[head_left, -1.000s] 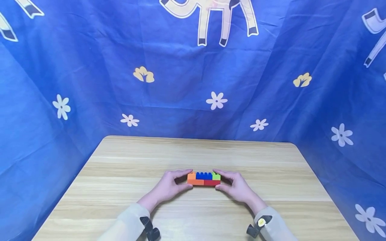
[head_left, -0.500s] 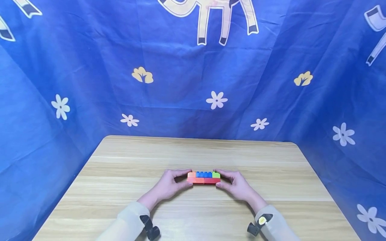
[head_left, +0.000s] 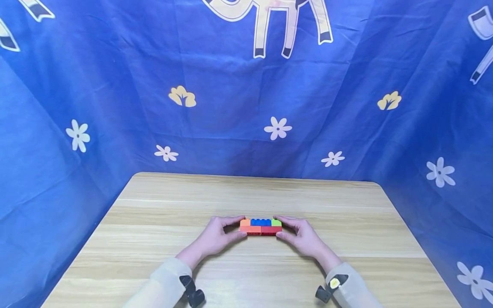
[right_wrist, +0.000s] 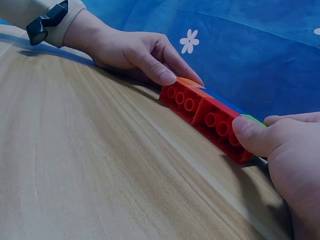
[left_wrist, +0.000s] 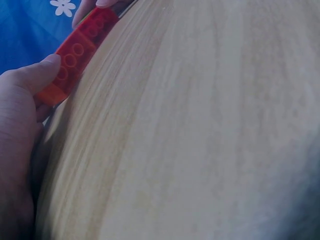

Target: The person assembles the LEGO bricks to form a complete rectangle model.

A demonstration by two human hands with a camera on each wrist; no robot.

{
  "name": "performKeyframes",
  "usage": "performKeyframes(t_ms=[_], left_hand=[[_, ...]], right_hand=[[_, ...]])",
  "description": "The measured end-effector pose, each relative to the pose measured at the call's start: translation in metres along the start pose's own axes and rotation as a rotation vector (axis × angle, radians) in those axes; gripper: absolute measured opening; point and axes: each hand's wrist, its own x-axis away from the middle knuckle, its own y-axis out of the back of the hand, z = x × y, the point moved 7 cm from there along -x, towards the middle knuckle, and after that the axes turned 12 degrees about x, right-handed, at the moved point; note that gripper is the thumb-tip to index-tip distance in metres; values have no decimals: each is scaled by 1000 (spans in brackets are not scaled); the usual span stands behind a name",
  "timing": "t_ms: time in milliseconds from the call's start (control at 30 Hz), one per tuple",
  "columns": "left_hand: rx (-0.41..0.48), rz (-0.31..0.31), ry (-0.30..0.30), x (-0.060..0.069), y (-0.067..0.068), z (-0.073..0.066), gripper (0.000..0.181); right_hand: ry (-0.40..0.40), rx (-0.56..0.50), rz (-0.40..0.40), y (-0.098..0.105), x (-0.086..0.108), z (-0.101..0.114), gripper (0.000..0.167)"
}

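Note:
A row of joined toy building bricks (head_left: 261,229) is held over the middle of the table, orange, blue and green in one layer, orange and red in the other. It is tilted, and the hollow undersides of the red brick (right_wrist: 220,122) and the orange brick (left_wrist: 70,60) face the wrist cameras. My left hand (head_left: 213,237) pinches the orange end between thumb and fingers. At the opposite end my right hand (head_left: 305,239) pinches the red and green bricks, thumb on the near side. Fingers behind the bricks are partly hidden.
A light wood-grain table (head_left: 246,273) extends around both hands. Blue cloth (head_left: 231,107) with printed flowers and animals hangs behind it and at both sides. Each sleeved wrist carries a strapped-on black camera (head_left: 192,293).
The joined bricks have tipped back a little, bringing their underside into the head view. Both hands keep their grip at the two ends and stay almost in place.

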Motion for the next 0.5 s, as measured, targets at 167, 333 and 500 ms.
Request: performKeyframes(t_ms=[167,333,500], left_hand=[[-8,8,-3,0,-1,0,60],[-5,14,-9,0,-2,-2,59],[-18,15,-17,0,-2,-2,59]], right_hand=[[4,-9,4,0,0,0,57],[-2,-10,7,0,0,0,56],[10,-20,2,-1,0,0,57]])
